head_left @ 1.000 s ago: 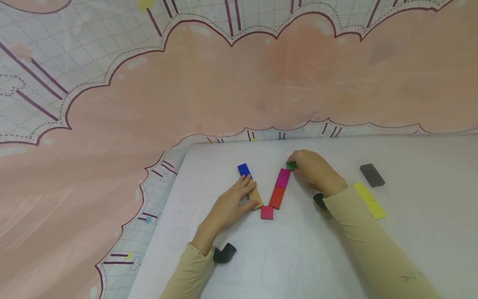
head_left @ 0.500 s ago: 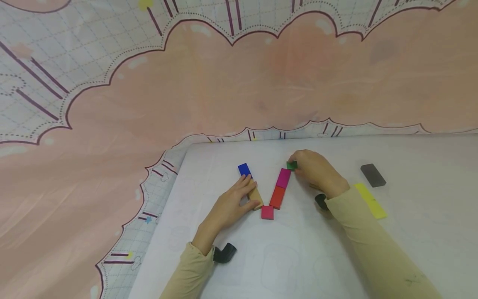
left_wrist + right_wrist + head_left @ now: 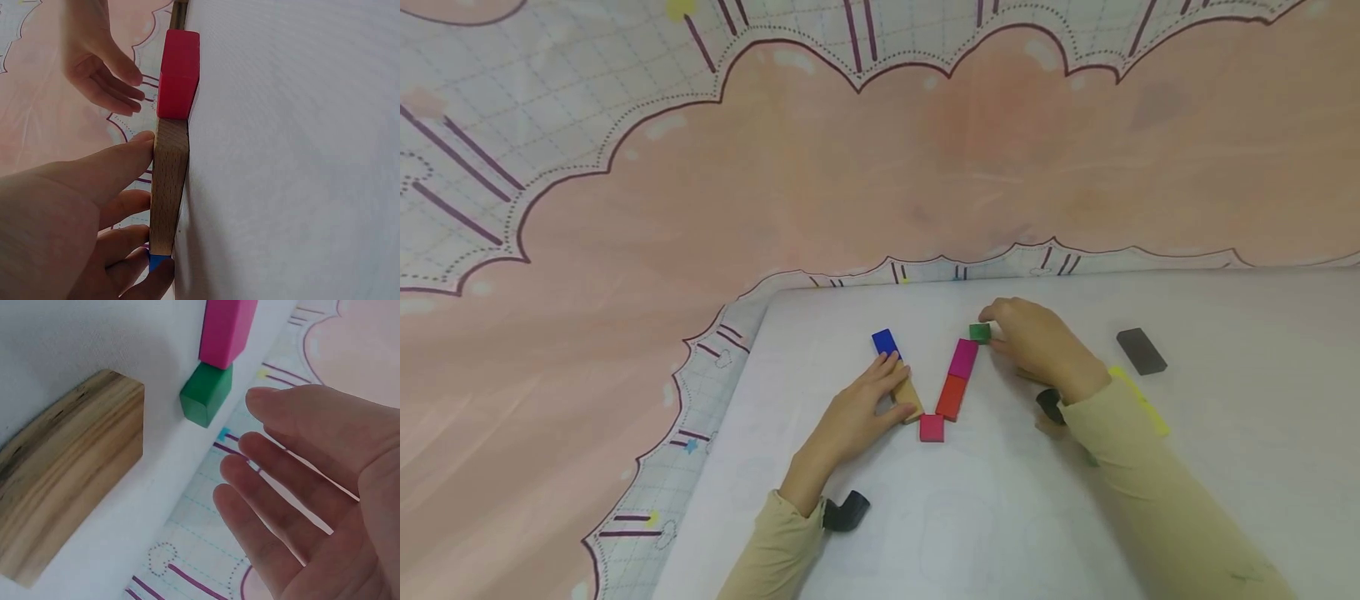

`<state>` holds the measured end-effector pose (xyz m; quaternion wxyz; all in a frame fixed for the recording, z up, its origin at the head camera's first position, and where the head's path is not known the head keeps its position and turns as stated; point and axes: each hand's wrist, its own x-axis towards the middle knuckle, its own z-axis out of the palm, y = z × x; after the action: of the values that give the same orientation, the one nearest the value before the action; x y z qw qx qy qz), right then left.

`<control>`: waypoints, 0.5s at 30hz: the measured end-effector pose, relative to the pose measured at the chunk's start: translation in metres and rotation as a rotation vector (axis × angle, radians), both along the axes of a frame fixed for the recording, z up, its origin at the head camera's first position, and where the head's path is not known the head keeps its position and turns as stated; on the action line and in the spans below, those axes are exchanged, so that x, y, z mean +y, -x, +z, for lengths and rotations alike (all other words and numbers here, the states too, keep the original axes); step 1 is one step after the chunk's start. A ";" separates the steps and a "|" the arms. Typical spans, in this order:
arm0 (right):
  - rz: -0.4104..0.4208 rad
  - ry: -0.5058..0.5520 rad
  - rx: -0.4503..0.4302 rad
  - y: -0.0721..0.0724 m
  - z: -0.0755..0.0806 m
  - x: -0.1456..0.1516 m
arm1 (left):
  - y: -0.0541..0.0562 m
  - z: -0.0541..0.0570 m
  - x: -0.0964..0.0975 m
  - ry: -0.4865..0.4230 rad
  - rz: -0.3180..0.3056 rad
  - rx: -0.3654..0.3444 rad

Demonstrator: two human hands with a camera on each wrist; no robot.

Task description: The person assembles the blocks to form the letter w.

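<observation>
Several coloured blocks form a V on the white tabletop. Its left arm has a blue block (image 3: 885, 342) and a plain wooden block (image 3: 907, 400); my left hand (image 3: 853, 421) rests its thumb and fingertips on these. A pinkish-red block (image 3: 932, 428) sits at the bottom point. Up the right arm run an orange-red block (image 3: 951, 397), a magenta block (image 3: 962, 358) and a green block (image 3: 980, 333). My right hand (image 3: 1041, 342) is beside the green block; in the right wrist view the fingers are spread loosely, apart from the green block (image 3: 206, 394), holding nothing.
A dark grey block (image 3: 1142, 351) and a yellow block (image 3: 1142, 407), partly behind the right sleeve, lie to the right. Another wooden block (image 3: 75, 475) is near the right hand, mostly hidden from above. A small green piece (image 3: 1091, 457) peeks out by the sleeve.
The right hand has let go of the green block, which now stays at the top of the V's right arm. The left hand keeps its place on the wooden and blue blocks.
</observation>
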<state>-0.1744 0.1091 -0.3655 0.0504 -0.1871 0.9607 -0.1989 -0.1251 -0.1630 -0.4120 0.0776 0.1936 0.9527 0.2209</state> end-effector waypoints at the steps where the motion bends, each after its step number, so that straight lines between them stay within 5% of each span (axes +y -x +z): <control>1: 0.003 0.001 0.004 -0.001 0.001 0.001 | 0.000 0.000 0.000 0.001 -0.001 0.001; 15: 0.018 -0.049 0.027 -0.014 0.006 0.012 | 0.000 0.000 0.000 -0.004 -0.008 0.002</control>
<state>-0.1606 0.1213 -0.3600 0.0440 -0.1968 0.9642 -0.1721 -0.1250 -0.1628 -0.4121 0.0769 0.1976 0.9517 0.2221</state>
